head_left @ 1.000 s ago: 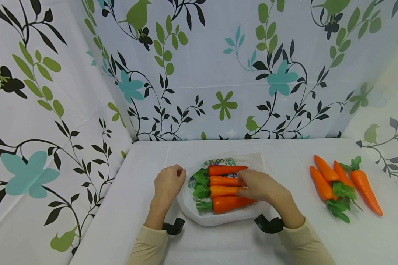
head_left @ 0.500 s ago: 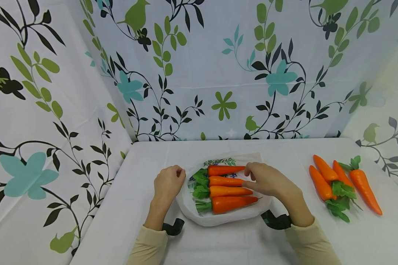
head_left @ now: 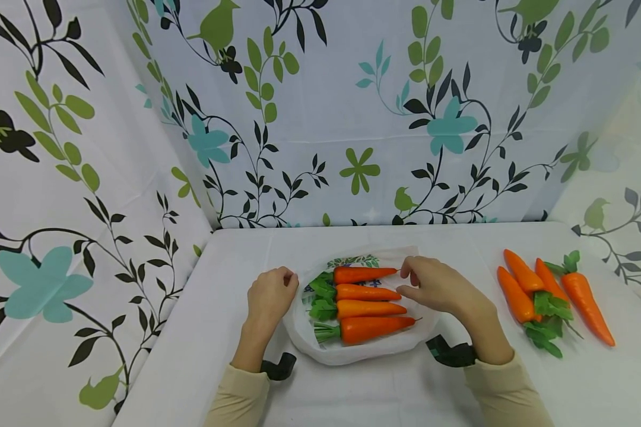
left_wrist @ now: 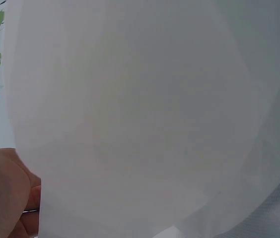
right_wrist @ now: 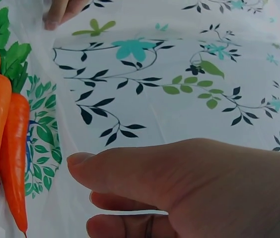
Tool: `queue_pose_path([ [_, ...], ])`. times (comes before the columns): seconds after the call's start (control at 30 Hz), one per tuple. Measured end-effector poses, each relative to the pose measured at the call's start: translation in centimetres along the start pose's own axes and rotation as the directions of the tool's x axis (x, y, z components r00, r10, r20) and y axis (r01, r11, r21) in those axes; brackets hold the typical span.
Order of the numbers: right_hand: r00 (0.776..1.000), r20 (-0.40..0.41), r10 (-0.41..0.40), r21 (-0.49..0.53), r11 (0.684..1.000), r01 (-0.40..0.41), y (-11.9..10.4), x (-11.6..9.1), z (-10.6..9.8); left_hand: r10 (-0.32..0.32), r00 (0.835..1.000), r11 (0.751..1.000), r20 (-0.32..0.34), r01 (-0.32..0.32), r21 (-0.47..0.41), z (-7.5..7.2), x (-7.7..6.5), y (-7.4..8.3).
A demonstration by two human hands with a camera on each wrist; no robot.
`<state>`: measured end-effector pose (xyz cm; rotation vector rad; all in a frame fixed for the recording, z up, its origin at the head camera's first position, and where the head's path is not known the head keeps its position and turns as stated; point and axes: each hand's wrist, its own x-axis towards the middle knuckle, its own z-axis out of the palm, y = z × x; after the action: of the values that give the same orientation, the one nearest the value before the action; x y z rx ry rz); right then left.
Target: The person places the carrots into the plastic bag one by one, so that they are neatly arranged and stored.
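Note:
A white plastic bag (head_left: pixel 347 357) with a green leaf print lies spread on the table, its mouth edge raised. Several orange carrots (head_left: pixel 376 326) with leafy green tops lie side by side in it, tips to the right. At the bag's left edge, my left hand (head_left: pixel 269 293) pinches the plastic; in the left wrist view the pale bag (left_wrist: pixel 140 109) hides most of that hand. My right hand (head_left: pixel 443 284) is just right of the carrot tips, thumb and fingers apart. In the right wrist view nothing is between its fingers; whether it touches the bag, I cannot tell.
A second group of carrots (head_left: pixel 518 296), several in a loose pile with green tops, lies at the table's right. White cloth covers the table (head_left: pixel 363 397). Behind it hangs a curtain (head_left: pixel 310 148) printed with leaves, birds and flowers.
My right hand has drawn back to the right from over the carrots, uncovering their tips. The left hand stays at the bag's edge, and the carrots look unmoved.

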<state>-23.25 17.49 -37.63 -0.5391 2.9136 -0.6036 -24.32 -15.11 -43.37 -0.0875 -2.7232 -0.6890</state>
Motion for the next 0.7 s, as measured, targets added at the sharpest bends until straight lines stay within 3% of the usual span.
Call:
queue_pose_path([
  [0.3,0.995,-0.096,0.007,0.004,1.000,-0.006,0.7,-0.4,-0.8,0.000,1.000,1.000,-0.005,0.000,0.006,0.1,0.1,-0.1],
  [0.7,0.966,-0.256,0.043,0.014,0.999,-0.041,2.9,-0.5,-1.4,0.001,1.000,1.000,-0.009,-0.001,-0.004,0.1,0.0,-0.1],
])
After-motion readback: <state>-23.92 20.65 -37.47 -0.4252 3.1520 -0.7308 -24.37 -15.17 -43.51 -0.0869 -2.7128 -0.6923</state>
